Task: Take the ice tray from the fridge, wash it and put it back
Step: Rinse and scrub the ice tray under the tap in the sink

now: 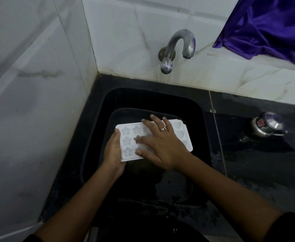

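A white ice tray (pixel 128 139) with star and heart moulds is held level over the black sink (pixel 198 109). My left hand (pixel 112 151) grips its left short end, thumb on the rim and fingers underneath. My right hand (pixel 160 145) lies flat on top of the tray with fingers spread, covering the middle moulds. A ring shows on one finger. The metal tap (pixel 178 48) on the tiled wall stands above the sink, and I see no water running from it.
A small steel kettle (pixel 267 125) sits on the wet black counter (pixel 258 165) to the right. A purple cloth (pixel 269 27) hangs at the upper right. White tiled walls (pixel 29 102) close in the left side and the back.
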Demonstrator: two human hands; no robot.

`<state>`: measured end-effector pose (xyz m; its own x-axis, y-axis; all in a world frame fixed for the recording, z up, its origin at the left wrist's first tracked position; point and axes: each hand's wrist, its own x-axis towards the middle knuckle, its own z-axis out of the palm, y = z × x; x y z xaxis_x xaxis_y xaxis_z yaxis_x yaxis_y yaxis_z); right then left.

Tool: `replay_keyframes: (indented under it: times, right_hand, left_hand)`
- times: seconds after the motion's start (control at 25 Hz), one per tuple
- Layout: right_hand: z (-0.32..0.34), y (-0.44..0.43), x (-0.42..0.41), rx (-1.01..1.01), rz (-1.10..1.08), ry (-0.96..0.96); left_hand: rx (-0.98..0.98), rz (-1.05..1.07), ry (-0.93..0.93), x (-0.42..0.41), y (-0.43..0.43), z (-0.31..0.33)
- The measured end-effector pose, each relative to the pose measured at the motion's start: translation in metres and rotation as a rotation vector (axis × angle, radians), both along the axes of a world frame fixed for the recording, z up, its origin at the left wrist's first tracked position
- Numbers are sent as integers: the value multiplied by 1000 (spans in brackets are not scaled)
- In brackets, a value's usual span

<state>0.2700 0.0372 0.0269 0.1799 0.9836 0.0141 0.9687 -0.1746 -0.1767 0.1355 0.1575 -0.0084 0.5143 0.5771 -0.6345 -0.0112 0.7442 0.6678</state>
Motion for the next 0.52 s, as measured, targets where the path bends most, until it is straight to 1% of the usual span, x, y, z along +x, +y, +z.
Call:
replay_keyframes:
  times: [0.12, 0.28, 0.44, 0.52]
  right_hand:
    - [2, 11, -12, 5, -72, 31]
    - [-4, -3, -2, 0, 33, -36]
    - [3, 11, -10, 0, -63, 28]
    - [-1, 8, -14, -22, -17, -9]
  left_hand:
    - [12, 10, 14, 5, -4, 2]
    - [-25, 4, 3, 0, 4, -2]
    - [6, -10, 24, 5, -3, 1]
    - [1, 6, 25, 3, 1, 2]
